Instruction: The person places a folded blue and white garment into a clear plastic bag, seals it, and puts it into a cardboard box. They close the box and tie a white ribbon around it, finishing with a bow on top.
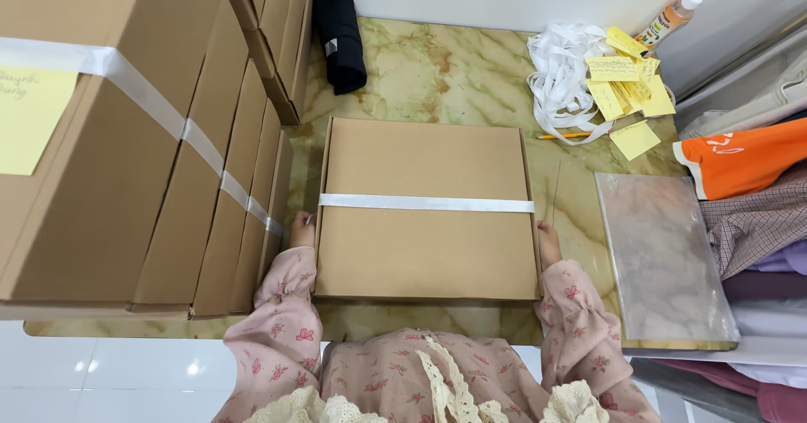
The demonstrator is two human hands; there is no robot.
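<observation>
Box: a flat cardboard box (429, 208) is laid on the marble table (437, 74), near its front edge, lid closed.
Band: a white ribbon (425, 203) is run across the lid from side to side; it lies flat, and no knot or bow is visible on top.
Left hand: the left hand (301, 230) is pressed against the box's left side, at the ribbon's end; fingers are tucked out of sight, so their state cannot be told.
Right hand: the right hand (548, 243) is set against the right side; fingers likewise hidden.
Progress: judged as closed and banded, fastening unconfirmed.
Done stock: banded cardboard boxes (143, 154) are stacked at the table's left edge, one with a yellow note (29, 112).
Supplies: loose white ribbon (561, 78) and yellow slips (626, 82) are kept at the back right corner; a clear plastic sleeve (664, 259) lies at the right edge.
</observation>
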